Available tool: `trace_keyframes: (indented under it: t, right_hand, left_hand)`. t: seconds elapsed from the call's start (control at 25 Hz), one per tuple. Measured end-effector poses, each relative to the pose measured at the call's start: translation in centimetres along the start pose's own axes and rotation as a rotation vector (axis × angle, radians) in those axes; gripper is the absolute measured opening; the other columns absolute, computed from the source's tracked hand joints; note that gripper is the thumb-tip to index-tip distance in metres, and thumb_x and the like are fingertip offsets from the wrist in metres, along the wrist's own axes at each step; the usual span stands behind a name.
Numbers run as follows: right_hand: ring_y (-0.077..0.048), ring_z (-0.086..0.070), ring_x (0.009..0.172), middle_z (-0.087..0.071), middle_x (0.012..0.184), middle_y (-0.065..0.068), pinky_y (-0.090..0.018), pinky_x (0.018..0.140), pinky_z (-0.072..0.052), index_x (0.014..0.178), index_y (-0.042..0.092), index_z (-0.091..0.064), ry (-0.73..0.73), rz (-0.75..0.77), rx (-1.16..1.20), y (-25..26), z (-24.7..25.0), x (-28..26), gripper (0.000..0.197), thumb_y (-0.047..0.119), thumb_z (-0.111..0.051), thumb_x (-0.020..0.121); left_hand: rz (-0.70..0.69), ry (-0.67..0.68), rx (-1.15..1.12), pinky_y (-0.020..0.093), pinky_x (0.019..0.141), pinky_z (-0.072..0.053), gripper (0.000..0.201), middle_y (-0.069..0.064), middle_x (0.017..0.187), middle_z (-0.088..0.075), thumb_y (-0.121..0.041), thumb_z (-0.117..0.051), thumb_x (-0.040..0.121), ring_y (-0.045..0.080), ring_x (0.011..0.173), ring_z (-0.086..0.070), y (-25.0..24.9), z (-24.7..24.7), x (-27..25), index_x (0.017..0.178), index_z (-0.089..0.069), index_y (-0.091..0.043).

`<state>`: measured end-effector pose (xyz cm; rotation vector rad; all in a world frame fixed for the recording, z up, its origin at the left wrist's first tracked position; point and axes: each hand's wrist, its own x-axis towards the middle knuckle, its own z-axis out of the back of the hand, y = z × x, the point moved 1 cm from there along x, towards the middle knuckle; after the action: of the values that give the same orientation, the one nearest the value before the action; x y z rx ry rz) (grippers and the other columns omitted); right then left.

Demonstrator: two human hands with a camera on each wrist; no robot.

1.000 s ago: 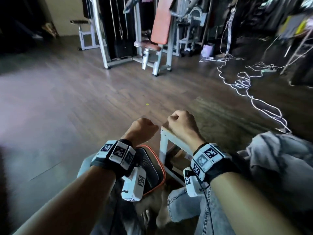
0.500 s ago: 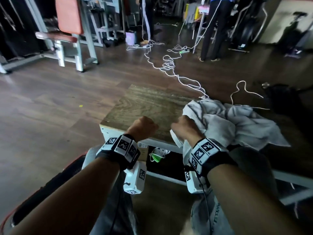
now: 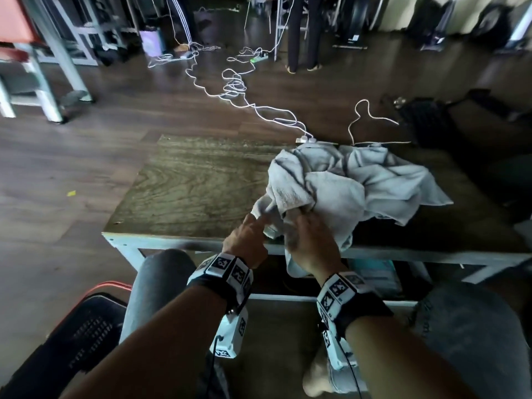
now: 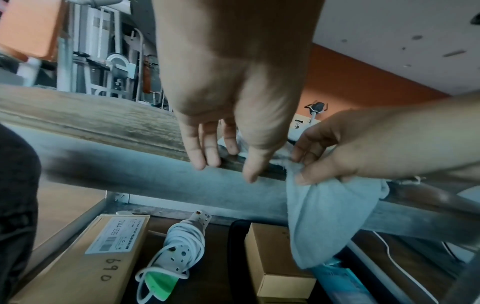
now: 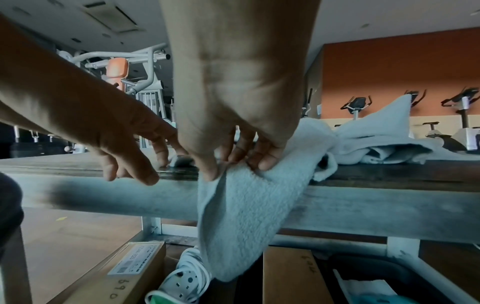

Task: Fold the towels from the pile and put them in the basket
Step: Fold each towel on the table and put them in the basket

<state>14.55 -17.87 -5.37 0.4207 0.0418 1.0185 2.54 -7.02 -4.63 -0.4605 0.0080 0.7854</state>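
The towels (image 3: 354, 188) lay in one crumpled grey heap on the right half of the counter (image 3: 195, 185), with a flap of the nearest one spilling over the near edge and hanging down in front of the counter's rail. The right hand (image 3: 309, 240) had that flap pinched between thumb and curled fingertips (image 5: 265, 162) right at the edge, so the cloth draped from its grip. The left hand (image 3: 247, 240) hovered just beside it with its fingers (image 4: 200, 150) loosely extended toward the cloth, holding nothing; whether a fingertip brushed the towel could not be told. The basket (image 3: 86, 332), dark with an orange rim, sat low on the floor at the person's left, well apart from the heap, and what could be seen of it showed no towel inside. By the look of it, the step in hand was the very first: drawing a single towel out of the pile, with no folding yet begun. The next move would probably call for the left hand to take a second corner or edge of the same towel, then both hands to lift and spread it over the bare left part of the counter. The likely snag was that the heap was tangled, so a pull on one flap could drag its neighbours toward the edge.
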Motion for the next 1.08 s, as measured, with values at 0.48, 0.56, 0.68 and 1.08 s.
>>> trace_keyframes:
  t: [0.48, 0.56, 0.68, 1.08]
  right_hand:
    - [-0.029, -0.057, 0.099, -0.058, 0.106, -0.019, -0.031, 0.08, -0.04, 0.115, 0.003, -0.045, -0.163, -0.282, 0.496, -1.1, 7.2, 5.0, 0.02, 0.006, -0.046, 0.095]
    - [-0.029, -0.059, 0.095, -0.057, 0.101, -0.016, -0.04, 0.085, -0.048, 0.113, 0.006, -0.043, -0.123, -0.232, 0.627, -0.5, 8.1, 5.8, 0.016, 0.009, -0.045, 0.098]
    - [-0.022, -0.056, 0.087, -0.055, 0.094, -0.005, -0.033, 0.082, -0.047, 0.111, 0.01, -0.047, -0.098, -0.074, 0.653, 1.0, 9.9, 6.1, 0.017, 0.013, -0.053, 0.096]
    - [-0.012, -0.065, 0.086, -0.07, 0.098, 0.002, -0.034, 0.075, -0.053, 0.113, 0.014, -0.066, -0.006, 0.176, 0.814, 6.6, 15.1, 5.3, 0.022, 0.007, -0.064, 0.091]
  left_hand:
    - [0.077, -0.576, -0.702, 0.031, 0.063, -0.036, 0.022, 0.014, 0.087, -0.062, -0.028, -0.048, 0.091, 0.033, 0.078, -0.056, -0.8, 8.4, 1.7, 0.099, -0.054, -0.008]
    - [0.013, -0.617, -0.813, 0.039, 0.062, -0.047, 0.019, 0.009, 0.08, -0.061, -0.033, -0.048, 0.086, 0.034, 0.074, -0.059, -2.7, 11.3, 1.9, 0.091, -0.051, -0.015]
    - [-0.063, -0.611, -0.803, 0.045, 0.069, -0.055, 0.021, 0.007, 0.08, -0.063, -0.034, -0.049, 0.088, 0.027, 0.071, -0.06, -5.3, 14.6, 2.4, 0.093, -0.053, -0.014]
    - [-0.316, -0.352, -0.825, 0.012, 0.047, -0.032, 0.016, 0.006, 0.07, -0.043, -0.013, -0.065, 0.092, 0.005, 0.054, -0.039, -9.1, 17.6, -1.8, 0.085, -0.057, -0.001]
